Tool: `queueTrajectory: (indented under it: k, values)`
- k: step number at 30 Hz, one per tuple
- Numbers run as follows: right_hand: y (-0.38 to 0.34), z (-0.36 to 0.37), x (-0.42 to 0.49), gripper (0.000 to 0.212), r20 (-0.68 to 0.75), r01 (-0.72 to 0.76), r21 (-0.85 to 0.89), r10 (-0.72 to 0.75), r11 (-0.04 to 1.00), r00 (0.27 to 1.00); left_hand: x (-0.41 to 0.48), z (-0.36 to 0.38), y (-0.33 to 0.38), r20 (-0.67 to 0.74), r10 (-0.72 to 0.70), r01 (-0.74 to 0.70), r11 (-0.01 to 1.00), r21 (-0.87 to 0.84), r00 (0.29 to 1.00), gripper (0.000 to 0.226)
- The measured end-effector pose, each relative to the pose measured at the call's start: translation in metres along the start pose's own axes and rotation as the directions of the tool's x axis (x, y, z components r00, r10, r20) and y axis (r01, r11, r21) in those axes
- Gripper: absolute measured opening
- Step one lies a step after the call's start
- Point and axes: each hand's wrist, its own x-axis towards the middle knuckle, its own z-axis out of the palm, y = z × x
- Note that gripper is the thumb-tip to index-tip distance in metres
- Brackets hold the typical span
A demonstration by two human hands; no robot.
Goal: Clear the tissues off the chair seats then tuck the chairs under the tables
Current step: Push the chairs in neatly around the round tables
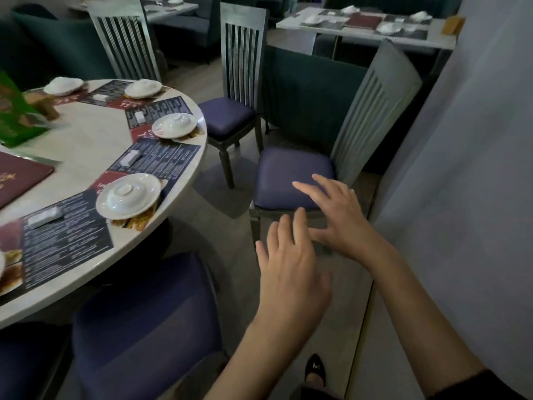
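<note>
A grey slat-backed chair (pixel 372 105) with a purple seat cushion (pixel 285 174) stands pulled out from the round table (pixel 86 140). No tissue shows on its seat. My right hand (pixel 337 215) hovers over the cushion's front right corner, fingers straight and spread. My left hand (pixel 288 267) is lower, in front of the chair's front edge, fingers straight, holding nothing. A second chair (pixel 230 111) with a bare purple seat stands further back, partly under the table. A third purple seat (pixel 144 319) sits under the table's near edge.
The round table carries placemats, covered white plates (pixel 128 194) and a red menu (pixel 17 177). A grey wall (pixel 461 168) stands close on the right. A dark green booth (pixel 308 93) is behind the chairs. Another set table (pixel 366 27) is at the back.
</note>
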Motion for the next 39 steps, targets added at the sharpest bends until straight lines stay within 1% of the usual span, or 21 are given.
queueTrajectory:
  k: [2, 5, 8, 11, 13, 15, 18, 20, 22, 25, 27, 29, 33, 34, 36, 39]
  values:
    - [0.033, -0.012, 0.026, 0.089, 0.031, 0.004, -0.029, -0.003, 1.000, 1.000, 0.042, 0.015, 0.012, -0.016, -0.064, 0.063, 0.997, -0.048, 0.998, 0.093]
    - [0.078, -0.026, 0.069, 0.089, 0.037, 0.002, -0.060, 0.000, 0.998, 0.999, 0.108, 0.031, 0.025, -0.046, -0.093, 0.088, 0.991, -0.103, 0.995, 0.094]
    - [0.118, -0.035, 0.106, 0.086, -0.006, -0.016, -0.112, 0.016, 0.994, 1.000, 0.168, 0.049, 0.029, -0.055, -0.085, 0.079, 0.992, -0.094, 0.995, 0.091]
    - [0.158, -0.050, 0.140, 0.082, -0.065, -0.037, -0.128, 0.028, 0.991, 0.997, 0.232, 0.068, 0.036, -0.020, -0.070, 0.069, 0.996, -0.052, 0.997, 0.094]
    - [0.187, -0.064, 0.163, 0.080, -0.106, -0.056, -0.157, 0.040, 0.986, 0.994, 0.275, 0.082, 0.045, 0.017, -0.036, 0.037, 0.999, -0.036, 0.999, 0.094]
    - [0.217, -0.080, 0.184, 0.079, -0.149, -0.101, -0.190, 0.073, 0.977, 0.986, 0.316, 0.097, 0.059, 0.040, 0.031, -0.030, 0.999, -0.029, 0.999, 0.095]
    - [0.254, -0.105, 0.212, 0.079, -0.174, -0.172, -0.208, 0.136, 0.963, 0.975, 0.370, 0.119, 0.088, 0.047, 0.139, -0.137, 0.989, -0.050, 0.989, 0.100]
    - [0.277, -0.117, 0.226, 0.078, -0.179, -0.207, -0.209, 0.171, 0.956, 0.969, 0.401, 0.136, 0.110, 0.027, 0.216, -0.215, 0.975, -0.049, 0.976, 0.104]
    - [0.295, -0.125, 0.239, 0.074, -0.177, -0.235, -0.160, 0.206, 0.959, 0.962, 0.425, 0.152, 0.131, 0.025, 0.269, -0.268, 0.962, -0.042, 0.963, 0.107]
    - [0.316, -0.132, 0.255, 0.060, -0.171, -0.259, 0.000, 0.256, 0.966, 0.952, 0.451, 0.173, 0.157, 0.016, 0.298, -0.296, 0.953, -0.071, 0.954, 0.108]
    - [0.329, -0.134, 0.267, 0.051, -0.169, -0.247, 0.047, 0.251, 0.968, 0.953, 0.465, 0.186, 0.170, -0.011, 0.302, -0.302, 0.950, -0.082, 0.953, 0.109]
    - [0.339, -0.137, 0.280, 0.046, -0.151, -0.245, 0.083, 0.255, 0.966, 0.955, 0.482, 0.196, 0.180, -0.060, 0.276, -0.280, 0.956, -0.089, 0.959, 0.110]
    - [0.354, -0.147, 0.310, 0.048, -0.031, -0.254, 0.132, 0.260, 0.958, 0.965, 0.512, 0.203, 0.193, -0.082, 0.207, -0.215, 0.971, -0.104, 0.975, 0.113]
    - [0.358, -0.150, 0.316, 0.050, -0.003, -0.252, 0.144, 0.256, 0.957, 0.967, 0.516, 0.203, 0.193, -0.081, 0.218, -0.225, 0.970, -0.094, 0.973, 0.113]
    - [0.368, -0.152, 0.327, 0.052, 0.028, -0.242, 0.176, 0.241, 0.954, 0.970, 0.521, 0.202, 0.188, -0.078, 0.286, -0.289, 0.957, -0.032, 0.955, 0.110]
    - [0.383, -0.151, 0.344, 0.049, 0.031, -0.204, 0.205, 0.202, 0.957, 0.979, 0.527, 0.195, 0.181, -0.030, 0.377, -0.375, 0.926, 0.049, 0.926, 0.114]
